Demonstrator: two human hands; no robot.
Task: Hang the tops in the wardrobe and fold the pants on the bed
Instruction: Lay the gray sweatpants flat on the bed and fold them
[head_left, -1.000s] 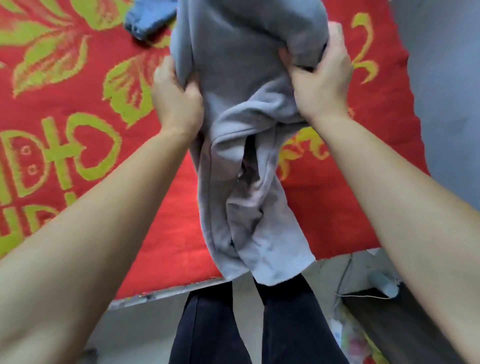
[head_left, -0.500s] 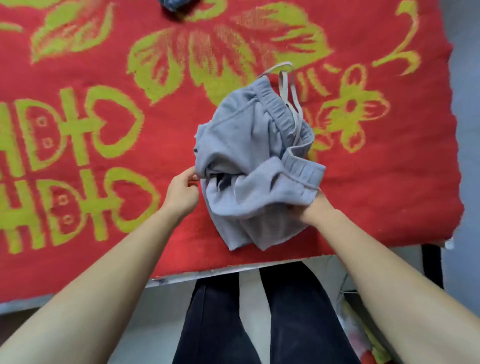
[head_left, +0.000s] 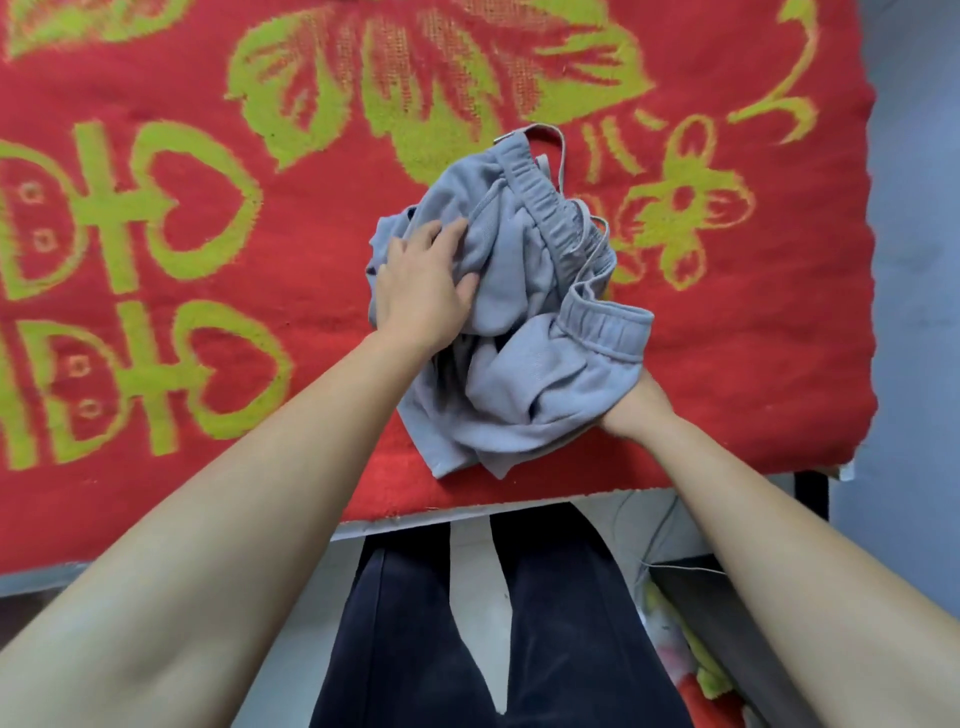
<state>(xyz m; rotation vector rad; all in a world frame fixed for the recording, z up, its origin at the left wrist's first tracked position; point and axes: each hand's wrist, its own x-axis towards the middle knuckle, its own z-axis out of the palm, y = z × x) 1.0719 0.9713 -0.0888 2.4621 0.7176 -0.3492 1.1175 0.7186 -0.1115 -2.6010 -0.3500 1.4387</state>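
Head view, looking down at the near edge of a bed (head_left: 779, 364) covered by a red blanket (head_left: 182, 467) with yellow-green floral and character motifs. A pair of grey sweatpants (head_left: 519, 374) lies bunched in a loose heap on the blanket, near the bed's front edge and toward its right side. The elastic waistband (head_left: 602, 317) is twisted across the top of the heap, and a grey drawstring (head_left: 561, 156) loops out onto the blanket at the far side.

The left hand (head_left: 426, 291) rests palm-down on the left part of the heap, its fingers (head_left: 441, 236) extended and spread flat on the cloth, gripping nothing. The right hand (head_left: 636, 410) meets the heap's right edge, just below the waistband; its fingers are buried under the fabric, so whether they clutch the cloth cannot be told, though they possibly hold a fold.

Below the bed edge, 2 legs in dark trousers (head_left: 561, 623) stand on a pale floor (head_left: 478, 582).
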